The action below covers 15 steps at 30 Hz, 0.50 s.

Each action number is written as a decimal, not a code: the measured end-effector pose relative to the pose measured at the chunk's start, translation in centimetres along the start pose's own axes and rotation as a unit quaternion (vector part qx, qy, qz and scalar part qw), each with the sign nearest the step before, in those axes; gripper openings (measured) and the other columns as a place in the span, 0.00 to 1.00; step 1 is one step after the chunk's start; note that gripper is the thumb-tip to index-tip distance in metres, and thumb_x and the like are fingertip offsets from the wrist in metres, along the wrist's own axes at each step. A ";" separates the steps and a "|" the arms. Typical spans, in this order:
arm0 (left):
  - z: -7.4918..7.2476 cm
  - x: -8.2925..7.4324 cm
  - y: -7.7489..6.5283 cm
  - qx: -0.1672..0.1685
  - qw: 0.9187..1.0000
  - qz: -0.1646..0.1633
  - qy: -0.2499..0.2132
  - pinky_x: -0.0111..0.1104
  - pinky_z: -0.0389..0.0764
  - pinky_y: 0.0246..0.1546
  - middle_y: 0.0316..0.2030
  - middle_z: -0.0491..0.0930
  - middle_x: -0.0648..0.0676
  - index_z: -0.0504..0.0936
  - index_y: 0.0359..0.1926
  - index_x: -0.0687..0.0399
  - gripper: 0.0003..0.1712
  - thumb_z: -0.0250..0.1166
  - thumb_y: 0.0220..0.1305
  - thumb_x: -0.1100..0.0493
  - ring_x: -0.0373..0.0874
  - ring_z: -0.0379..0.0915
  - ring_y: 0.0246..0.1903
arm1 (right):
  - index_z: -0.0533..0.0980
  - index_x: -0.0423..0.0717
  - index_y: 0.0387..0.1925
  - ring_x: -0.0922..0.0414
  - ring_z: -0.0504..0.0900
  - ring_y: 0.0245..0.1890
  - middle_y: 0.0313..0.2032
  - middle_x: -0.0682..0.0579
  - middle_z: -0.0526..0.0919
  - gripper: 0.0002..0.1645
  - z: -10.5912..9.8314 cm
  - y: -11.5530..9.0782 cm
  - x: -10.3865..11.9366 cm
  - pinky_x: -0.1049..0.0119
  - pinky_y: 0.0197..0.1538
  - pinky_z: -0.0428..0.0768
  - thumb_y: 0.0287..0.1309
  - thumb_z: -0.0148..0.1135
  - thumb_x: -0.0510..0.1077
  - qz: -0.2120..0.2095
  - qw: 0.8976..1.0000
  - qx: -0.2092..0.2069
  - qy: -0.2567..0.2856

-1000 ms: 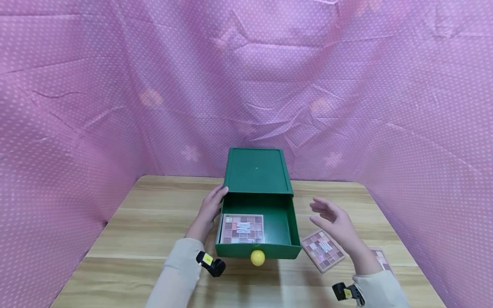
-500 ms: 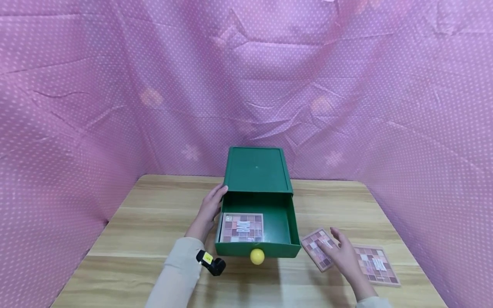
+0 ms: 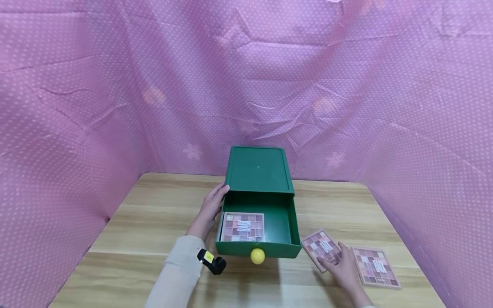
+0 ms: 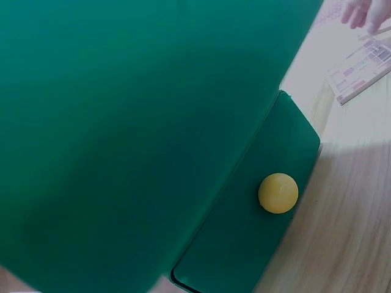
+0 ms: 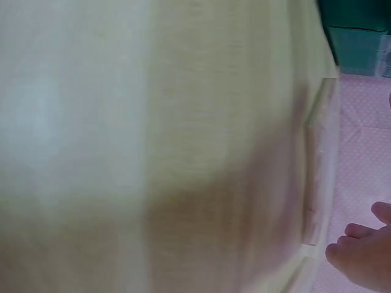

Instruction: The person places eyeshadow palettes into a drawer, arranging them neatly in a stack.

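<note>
A green drawer box (image 3: 259,169) stands on the table with its drawer (image 3: 280,224) pulled out. Inside the drawer, on the left, lies an eyeshadow palette (image 3: 243,226). My left hand (image 3: 208,211) rests along the box's left side, its fingertips at the front corner of the casing. My right hand (image 3: 344,269) is over the near right edge of a second palette (image 3: 317,246), thumb and fingers spread apart. In the right wrist view that hand (image 5: 363,253) appears apart from the palette's edge (image 5: 314,177). A third palette (image 3: 377,267) lies flat to the right.
A yellow ball knob (image 3: 257,256) sticks out from the drawer front, also seen in the left wrist view. The wooden table (image 3: 154,222) carries everything. Pink dotted cloth (image 3: 246,85) hangs behind and on both sides.
My right hand has come down from beside the box toward the near side of the second palette, uncovering the third one. My left hand stays at the box.
</note>
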<state>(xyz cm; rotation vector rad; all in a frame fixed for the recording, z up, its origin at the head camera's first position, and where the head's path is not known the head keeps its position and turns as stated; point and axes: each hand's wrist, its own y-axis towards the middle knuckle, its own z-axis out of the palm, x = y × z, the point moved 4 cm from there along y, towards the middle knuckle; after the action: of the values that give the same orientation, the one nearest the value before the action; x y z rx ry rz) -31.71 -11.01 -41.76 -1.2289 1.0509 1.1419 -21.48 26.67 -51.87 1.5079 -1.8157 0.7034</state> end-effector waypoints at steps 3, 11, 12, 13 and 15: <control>0.1 -0.1 0.0 0.001 1.000 0.003 0.000 0.53 0.57 0.66 0.69 0.58 0.57 0.63 0.67 0.47 0.35 0.56 0.62 0.40 0.57 0.52 0.68 | 0.50 0.19 0.63 0.37 0.70 0.52 0.56 0.25 0.64 0.57 0.6 -0.1 -0.7 0.44 0.60 0.67 0.43 0.73 0.47 -0.005 1.000 -0.007 0.007; 0.0 0.0 0.2 0.006 1.000 0.004 0.004 0.53 0.57 0.67 0.68 0.59 0.59 0.62 0.67 0.46 0.36 0.55 0.62 0.38 0.57 0.53 0.68 | 0.50 0.23 0.65 0.31 0.60 0.57 0.60 0.23 0.54 0.62 1.6 -0.4 -1.8 0.36 0.61 0.59 0.37 0.75 0.48 0.006 1.000 -0.010 -0.009; 0.0 0.0 0.2 0.007 1.000 0.003 0.004 0.53 0.56 0.67 0.68 0.58 0.58 0.62 0.67 0.46 0.36 0.55 0.62 0.38 0.57 0.52 0.68 | 0.49 0.24 0.65 0.29 0.57 0.58 0.61 0.22 0.51 0.63 1.6 -0.4 -1.9 0.35 0.62 0.56 0.37 0.75 0.49 0.012 1.000 -0.007 -0.020; 0.0 0.0 0.2 0.008 1.000 0.002 0.003 0.53 0.56 0.67 0.69 0.58 0.58 0.62 0.67 0.46 0.36 0.55 0.62 0.38 0.57 0.52 0.68 | 0.49 0.24 0.65 0.27 0.54 0.60 0.62 0.21 0.48 0.63 1.6 -0.3 -1.9 0.33 0.62 0.54 0.36 0.75 0.49 0.015 0.999 -0.003 -0.031; -0.1 -0.1 0.2 0.011 1.000 -0.001 0.002 0.53 0.54 0.67 0.69 0.57 0.58 0.62 0.68 0.46 0.36 0.55 0.63 0.39 0.57 0.51 0.69 | 0.47 0.24 0.65 0.25 0.49 0.62 0.64 0.20 0.43 0.65 1.6 -0.2 -2.0 0.32 0.63 0.51 0.36 0.75 0.51 0.022 0.999 0.009 -0.048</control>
<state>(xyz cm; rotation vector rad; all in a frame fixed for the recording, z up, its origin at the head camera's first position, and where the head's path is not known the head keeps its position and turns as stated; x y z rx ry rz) -31.94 -11.09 -41.72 -1.2159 1.0615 1.1240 -21.29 26.67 -54.50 1.5399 -1.9240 0.6813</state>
